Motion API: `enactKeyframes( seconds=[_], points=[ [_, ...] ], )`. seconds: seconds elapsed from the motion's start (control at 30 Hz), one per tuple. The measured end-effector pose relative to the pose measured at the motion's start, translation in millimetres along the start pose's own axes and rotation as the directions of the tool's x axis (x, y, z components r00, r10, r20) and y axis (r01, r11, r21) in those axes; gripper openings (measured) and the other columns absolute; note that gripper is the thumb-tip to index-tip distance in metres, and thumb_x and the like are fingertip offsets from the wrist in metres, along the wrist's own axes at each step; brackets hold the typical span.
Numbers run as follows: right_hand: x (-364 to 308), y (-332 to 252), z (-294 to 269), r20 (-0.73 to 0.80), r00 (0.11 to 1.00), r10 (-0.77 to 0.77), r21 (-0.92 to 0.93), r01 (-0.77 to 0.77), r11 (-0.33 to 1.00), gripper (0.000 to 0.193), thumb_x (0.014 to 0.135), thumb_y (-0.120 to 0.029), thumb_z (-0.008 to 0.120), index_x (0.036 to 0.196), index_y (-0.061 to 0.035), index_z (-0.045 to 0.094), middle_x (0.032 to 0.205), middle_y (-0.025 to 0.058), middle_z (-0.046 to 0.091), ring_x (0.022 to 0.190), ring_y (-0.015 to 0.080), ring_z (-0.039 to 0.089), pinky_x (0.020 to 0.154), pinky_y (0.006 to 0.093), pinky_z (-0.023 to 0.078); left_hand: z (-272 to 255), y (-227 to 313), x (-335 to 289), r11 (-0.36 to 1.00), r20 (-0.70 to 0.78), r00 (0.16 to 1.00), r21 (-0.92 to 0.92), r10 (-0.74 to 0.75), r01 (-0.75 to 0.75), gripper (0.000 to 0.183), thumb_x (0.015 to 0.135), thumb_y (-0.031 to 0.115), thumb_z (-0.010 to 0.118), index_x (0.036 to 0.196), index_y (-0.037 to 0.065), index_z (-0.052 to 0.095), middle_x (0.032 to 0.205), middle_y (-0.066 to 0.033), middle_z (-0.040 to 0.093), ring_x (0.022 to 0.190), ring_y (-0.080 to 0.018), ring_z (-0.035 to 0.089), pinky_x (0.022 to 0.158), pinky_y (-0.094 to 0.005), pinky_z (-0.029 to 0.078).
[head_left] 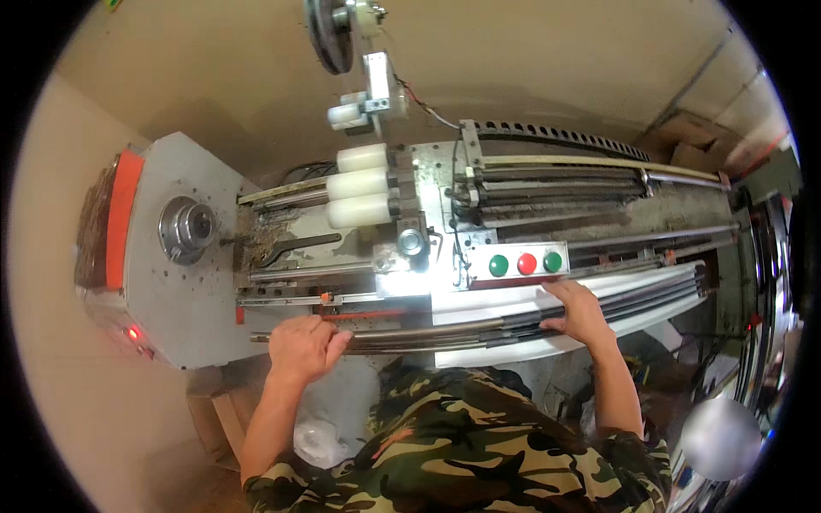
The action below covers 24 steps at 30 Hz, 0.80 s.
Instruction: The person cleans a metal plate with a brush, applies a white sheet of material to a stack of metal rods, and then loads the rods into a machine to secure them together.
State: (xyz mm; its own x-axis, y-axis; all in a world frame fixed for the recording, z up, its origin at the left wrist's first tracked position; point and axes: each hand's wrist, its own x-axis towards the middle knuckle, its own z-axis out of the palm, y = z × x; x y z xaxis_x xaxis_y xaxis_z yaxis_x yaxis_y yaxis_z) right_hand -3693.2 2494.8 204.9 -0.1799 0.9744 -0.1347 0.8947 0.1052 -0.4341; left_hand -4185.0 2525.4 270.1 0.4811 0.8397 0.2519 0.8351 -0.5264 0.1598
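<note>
My left hand (301,347) is closed around the left part of a bundle of long thin metal rods (410,339), whose ends poke out past its left side. The bundle runs to the right along the machine's near side. My right hand (585,313) has its thumb and fingers apart at the dark grey stretch of rods (641,301). Its fingertips lie near the control box, and nothing is clasped in it. A white sheet (479,352) lies beneath the rods on the right.
Behind my hands stands a long machine with a grey housing (162,265), white rollers (357,184) and a wrench (299,244) on its bed. The control box (513,262) carries green and red buttons. A pulley wheel (330,34) hangs above; a cardboard box (224,423) sits lower left.
</note>
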Motion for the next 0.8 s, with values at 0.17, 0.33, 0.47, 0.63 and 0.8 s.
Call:
enactKeyframes(
  seconds=[0.17, 0.33, 0.47, 0.63, 0.8],
  points=[
    [9, -7, 2, 0.113, 0.993, 0.042, 0.078, -0.051, 0.996, 0.040, 0.064, -0.017, 0.090, 0.100, -0.0104, 0.074, 0.093, 0.0093, 0.070, 0.086, 0.0283, 0.069, 0.076, 0.0390, 0.055, -4, -9, -6, 0.980, 0.116, 0.973, 0.015, -0.200, 0.200, 0.037, 0.085, 0.043, 0.069, 0.064, 0.012, 0.068, 0.062, -0.0066, 0.061, 0.058, -0.0309, 0.061, 0.055, -0.0435, 0.047],
    [25, -80, -2, 0.158, 0.969, -0.191, 0.167, 0.165, 0.972, 0.036, 0.080, -0.041, 0.081, 0.092, -0.0072, 0.076, 0.086, 0.0118, 0.071, 0.084, 0.0324, 0.069, 0.074, 0.0423, 0.054, 0, -78, -8, 0.824, 0.404, 0.803, -0.175, -0.439, 0.538, 0.029, 0.086, 0.038, 0.069, 0.082, 0.010, 0.073, 0.076, -0.0095, 0.065, 0.070, -0.0318, 0.065, 0.064, -0.0415, 0.051],
    [50, -147, -14, 0.268, 0.955, -0.123, 0.051, 0.114, 0.992, 0.043, 0.089, -0.048, 0.069, 0.093, -0.0062, 0.076, 0.086, 0.0143, 0.070, 0.084, 0.0361, 0.068, 0.074, 0.0461, 0.054, 56, -106, 69, 0.836, 0.016, 0.927, -0.427, -0.374, 0.344, 0.027, 0.085, 0.027, 0.073, 0.104, 0.007, 0.071, 0.094, -0.0104, 0.066, 0.086, -0.0281, 0.065, 0.076, -0.0401, 0.052],
    [83, -189, -16, 0.277, 0.955, -0.109, -0.056, 0.129, 0.990, 0.042, 0.090, -0.046, 0.069, 0.094, -0.0049, 0.077, 0.086, 0.0174, 0.070, 0.083, 0.0376, 0.067, 0.072, 0.0463, 0.053, 109, -116, 179, 0.914, -0.079, 0.948, -0.301, -0.307, 0.271, 0.026, 0.083, 0.029, 0.076, 0.099, 0.009, 0.075, 0.093, -0.0086, 0.067, 0.094, -0.0290, 0.065, 0.079, -0.0402, 0.051],
    [110, -203, -22, 0.261, 0.962, -0.082, -0.093, 0.110, 0.990, 0.045, 0.092, -0.049, 0.065, 0.091, -0.0051, 0.077, 0.082, 0.0184, 0.071, 0.081, 0.0393, 0.068, 0.074, 0.0486, 0.053, 116, -103, 212, 0.783, 0.071, 0.929, -0.517, -0.364, 0.346, 0.019, 0.079, 0.026, 0.080, 0.084, 0.007, 0.076, 0.089, -0.0082, 0.068, 0.084, -0.0265, 0.067, 0.075, -0.0388, 0.052]
  ],
)
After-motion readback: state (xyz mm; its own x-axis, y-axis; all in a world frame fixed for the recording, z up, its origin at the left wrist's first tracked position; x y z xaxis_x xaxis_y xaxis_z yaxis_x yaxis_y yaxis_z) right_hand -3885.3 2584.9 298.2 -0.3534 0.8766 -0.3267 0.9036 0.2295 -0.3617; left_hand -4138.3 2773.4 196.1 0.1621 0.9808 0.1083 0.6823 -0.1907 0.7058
